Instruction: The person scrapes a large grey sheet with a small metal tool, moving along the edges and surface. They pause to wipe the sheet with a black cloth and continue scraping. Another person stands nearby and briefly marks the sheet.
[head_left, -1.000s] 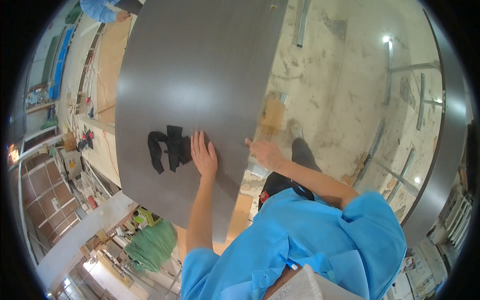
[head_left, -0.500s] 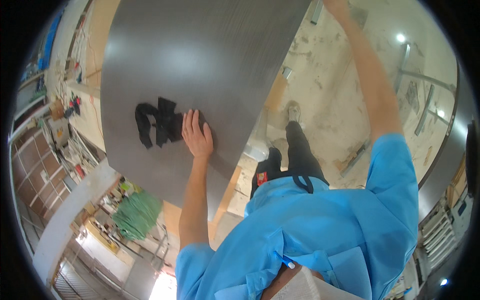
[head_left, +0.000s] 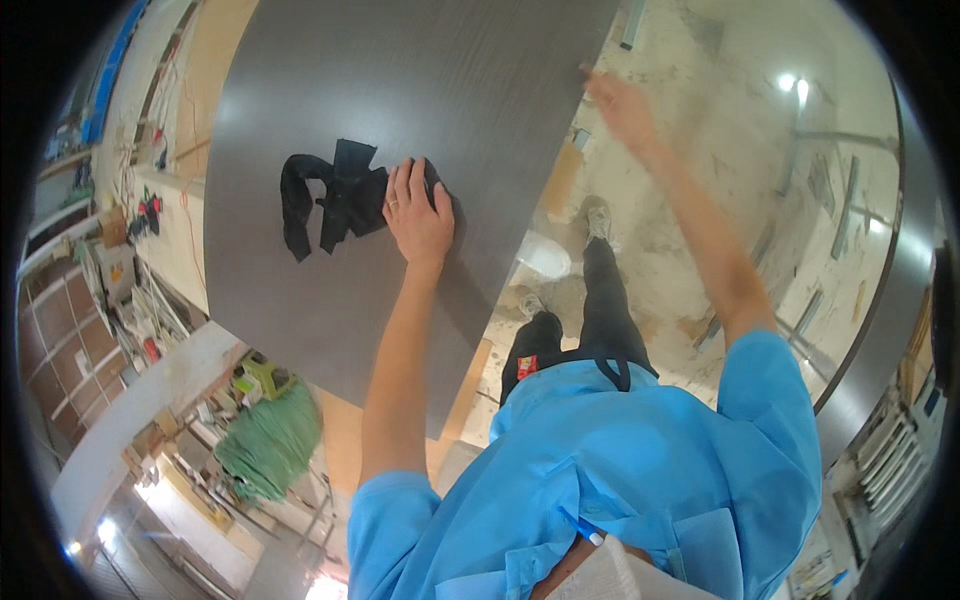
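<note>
A ragged black cloth (head_left: 345,200) lies on a large dark grey panel (head_left: 330,330) with a faint wood grain. My left hand (head_left: 418,220) rests palm down on the cloth's right end, fingers stretched out and slightly apart. A ring shows on one finger. Part of the cloth is hidden under that palm, and a bit of it pokes out beside the fingers. My right hand (head_left: 622,110) is at the panel's far right edge, its fingertips reaching toward that edge. Motion blurs these fingers, so I cannot make out how they are bent or whether they touch the panel.
Metal profiles (head_left: 845,205) lie on the pale, stained floor at the right. Another dark panel (head_left: 880,310) stands along the right side. Below the left end are a green cloth heap (head_left: 270,440) and workshop clutter. A light wooden surface (head_left: 165,240) lies beyond the panel's left edge.
My left hand has slid the black cloth farther up the panel and a little right. My right hand has come back from the top of the view toward me, beside the panel's edge.
</note>
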